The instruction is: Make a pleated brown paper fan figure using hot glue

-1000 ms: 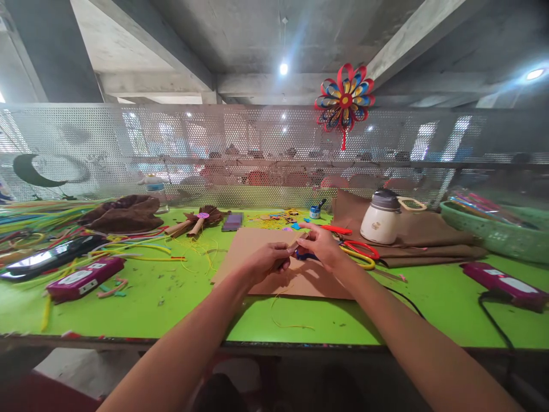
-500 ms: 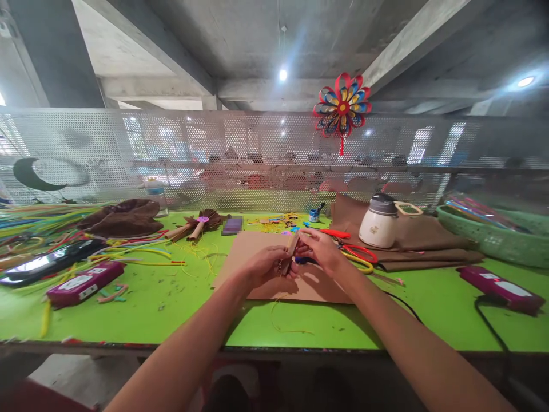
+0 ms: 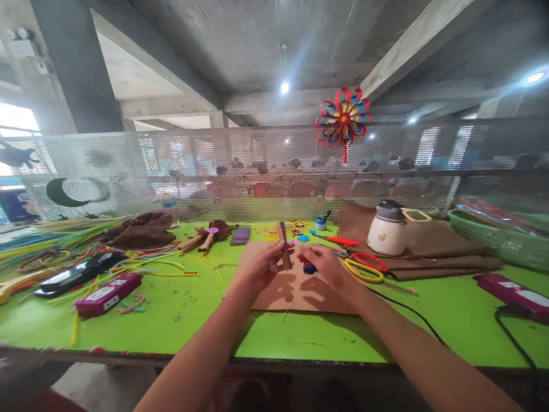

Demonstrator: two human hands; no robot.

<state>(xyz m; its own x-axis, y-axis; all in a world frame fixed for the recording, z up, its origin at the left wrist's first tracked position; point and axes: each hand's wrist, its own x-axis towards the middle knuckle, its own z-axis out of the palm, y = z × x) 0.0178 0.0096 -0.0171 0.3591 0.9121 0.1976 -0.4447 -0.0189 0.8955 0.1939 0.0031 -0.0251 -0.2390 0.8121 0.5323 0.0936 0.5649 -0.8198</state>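
My left hand (image 3: 266,264) grips a narrow folded brown strip (image 3: 283,247), which stands nearly upright between thumb and fingers. To its right, apart from the strip, my right hand (image 3: 321,264) has its thumb and fingers pinched together; anything between them is too small to make out. Both hands are above a light brown board (image 3: 274,297) lying on the green table (image 3: 206,337). A dark blue object (image 3: 309,268) lies by my right fingers. Thin yellow thread trails over the board's front edge.
Red-handled and yellow-handled scissors (image 3: 364,272), a white kettle (image 3: 386,232), brown cloth (image 3: 446,252) and a green basket (image 3: 493,234) are at the right. Yellow strands, a purple device (image 3: 109,294) and a brown paper flower (image 3: 212,232) are at the left.
My right hand has come away from the brown strip and moved right. The strip stays in my left hand, now more upright. The whole view has shifted slightly.
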